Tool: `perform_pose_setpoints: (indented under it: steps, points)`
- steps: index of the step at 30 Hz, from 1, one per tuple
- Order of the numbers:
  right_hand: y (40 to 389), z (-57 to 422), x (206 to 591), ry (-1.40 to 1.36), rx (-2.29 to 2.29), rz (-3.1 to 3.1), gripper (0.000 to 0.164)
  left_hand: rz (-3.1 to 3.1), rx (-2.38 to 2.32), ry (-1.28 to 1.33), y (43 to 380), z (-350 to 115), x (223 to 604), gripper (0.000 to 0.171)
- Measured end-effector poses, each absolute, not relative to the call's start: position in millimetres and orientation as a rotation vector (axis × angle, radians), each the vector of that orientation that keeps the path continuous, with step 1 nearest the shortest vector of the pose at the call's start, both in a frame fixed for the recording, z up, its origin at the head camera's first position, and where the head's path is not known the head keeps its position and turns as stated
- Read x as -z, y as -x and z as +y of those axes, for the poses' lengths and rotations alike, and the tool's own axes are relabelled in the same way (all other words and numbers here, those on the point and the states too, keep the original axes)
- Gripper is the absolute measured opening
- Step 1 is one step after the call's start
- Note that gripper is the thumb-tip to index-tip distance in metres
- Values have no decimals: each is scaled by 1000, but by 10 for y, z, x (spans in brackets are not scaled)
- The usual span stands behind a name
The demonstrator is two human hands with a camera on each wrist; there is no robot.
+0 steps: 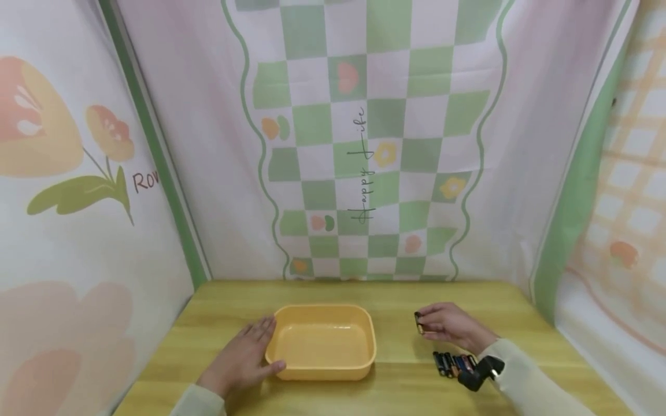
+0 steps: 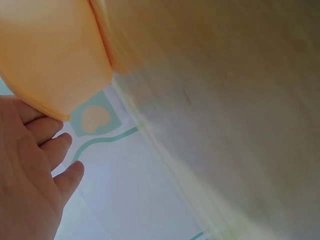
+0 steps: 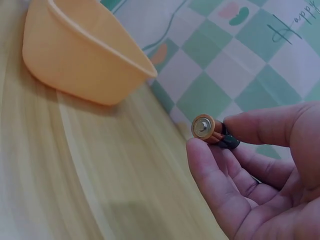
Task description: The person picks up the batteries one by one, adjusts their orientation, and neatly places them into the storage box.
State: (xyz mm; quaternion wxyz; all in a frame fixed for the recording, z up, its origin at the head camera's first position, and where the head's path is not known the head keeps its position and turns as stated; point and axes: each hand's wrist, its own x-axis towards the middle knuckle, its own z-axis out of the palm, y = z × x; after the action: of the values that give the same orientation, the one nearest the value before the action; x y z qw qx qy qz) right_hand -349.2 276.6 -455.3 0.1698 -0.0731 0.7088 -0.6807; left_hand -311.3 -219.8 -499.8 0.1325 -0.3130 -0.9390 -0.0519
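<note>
A yellow-orange plastic basin (image 1: 322, 374) stands on the wooden table, with bare inner walls. My left hand (image 1: 244, 358) lies against its left side, fingers extended along the rim and thumb by the front corner. In the left wrist view the fingertips (image 2: 47, 129) touch the basin's edge (image 2: 55, 65). Above the table, right of the basin, my right hand (image 1: 451, 325) pinches a battery (image 1: 418, 323) between thumb and fingers. The right wrist view shows its copper-coloured end with the metal nub and its black far end. Below that hand lies a row of several batteries (image 1: 448, 365).
A black wrist camera (image 1: 480, 374) on the right sleeve partly covers the row of batteries. The wooden table (image 1: 400, 390) ends at a hanging checked cloth (image 1: 364, 173) at the back. Printed cloths (image 1: 67, 242) hang at both sides.
</note>
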Motion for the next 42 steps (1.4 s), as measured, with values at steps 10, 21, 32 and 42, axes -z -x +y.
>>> perform_pose_setpoints:
  steps: [10,21,32,42]
  points:
    - [3457,2504,4632,216,1980,1950,40,-2788,136,888,2945,-2204,5146,89]
    - [3556,2185,4574,199,1985,1916,42,-2783,173,894,2938,-2152,5081,89]
    - [3742,1796,4278,216,1988,1935,37,-2773,119,867,3172,-2159,4885,94]
    - [3676,1444,4397,243,1965,1927,32,-2771,131,871,3125,-2128,4952,92]
